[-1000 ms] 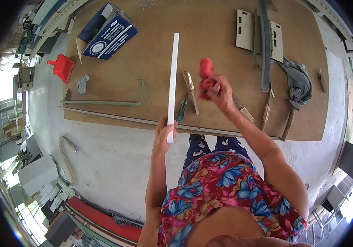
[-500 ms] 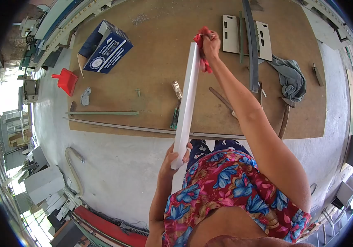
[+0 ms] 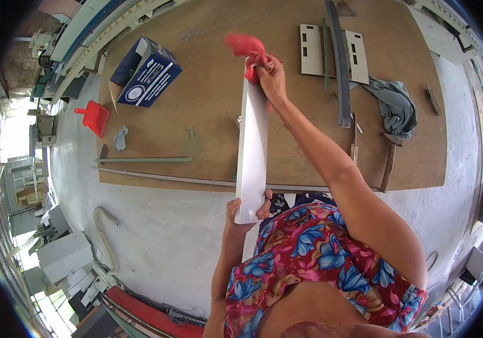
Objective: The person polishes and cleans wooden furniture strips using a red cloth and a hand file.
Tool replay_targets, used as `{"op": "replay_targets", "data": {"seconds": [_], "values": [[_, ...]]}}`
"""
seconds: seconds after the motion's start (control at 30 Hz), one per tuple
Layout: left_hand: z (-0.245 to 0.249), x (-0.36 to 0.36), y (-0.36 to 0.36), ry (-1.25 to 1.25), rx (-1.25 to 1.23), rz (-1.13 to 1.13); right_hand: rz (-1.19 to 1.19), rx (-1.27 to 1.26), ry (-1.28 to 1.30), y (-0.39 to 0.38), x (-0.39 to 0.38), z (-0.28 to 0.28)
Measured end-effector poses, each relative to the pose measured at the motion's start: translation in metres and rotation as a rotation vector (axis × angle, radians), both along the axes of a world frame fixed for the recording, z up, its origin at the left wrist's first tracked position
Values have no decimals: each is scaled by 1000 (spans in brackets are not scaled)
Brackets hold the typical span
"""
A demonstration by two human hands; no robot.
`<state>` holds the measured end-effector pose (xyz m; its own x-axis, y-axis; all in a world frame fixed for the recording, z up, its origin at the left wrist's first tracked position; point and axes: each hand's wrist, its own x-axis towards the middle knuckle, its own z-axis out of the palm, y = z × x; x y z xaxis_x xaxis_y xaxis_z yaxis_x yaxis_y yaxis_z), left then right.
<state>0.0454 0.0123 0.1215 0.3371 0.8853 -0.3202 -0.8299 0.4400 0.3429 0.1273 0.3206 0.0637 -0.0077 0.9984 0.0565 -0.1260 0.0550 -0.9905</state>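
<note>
A long white bar (image 3: 254, 146), box-shaped with a broad flat face, is held up lengthwise above the table. My left hand (image 3: 236, 214) is closed around its near end, thumb on one side and fingers on the other. At the far end, my right hand (image 3: 270, 76) grips a bunched red cloth (image 3: 247, 48) against the bar's edge. Part of the cloth flares out past the end, smeared by motion. Behind the bar, the tools on the table are mostly hidden.
The brown table (image 3: 207, 112) bears a blue cardboard box (image 3: 150, 79), a red dustpan (image 3: 94, 118), a green strip (image 3: 145, 160), a long thin metal strip (image 3: 168, 176), a dark grey bar (image 3: 340, 67), slotted beige plates (image 3: 357, 56), a grey cloth (image 3: 394, 107) and a hammer (image 3: 389, 163).
The white bar has turned so its broad face shows, and its far end has swung left. My right hand and the red cloth have moved left and slightly nearer.
</note>
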Motion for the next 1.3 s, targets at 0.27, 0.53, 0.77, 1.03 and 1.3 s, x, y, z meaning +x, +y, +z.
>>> {"op": "replay_targets", "data": {"seconds": [0.27, 0.53, 0.77, 1.03, 1.3], "values": [[-25, -35, 29, 78, 76, 51, 326, -268, 517, -126, -20, 19], [-18, -62, 36, 773, -7, 247, 754, -107, -256, -190, 39, -49], [-50, -5, 50, 1655, 112, 223, 543, -439, 56, -186, 52, -76], [-85, 89, 109, 1925, 269, -90, 1, -400, 22, -124, 76, -94], [-118, 107, 104, 1825, 439, -184, -40, -390, 57, 13, 144, -165]]}}
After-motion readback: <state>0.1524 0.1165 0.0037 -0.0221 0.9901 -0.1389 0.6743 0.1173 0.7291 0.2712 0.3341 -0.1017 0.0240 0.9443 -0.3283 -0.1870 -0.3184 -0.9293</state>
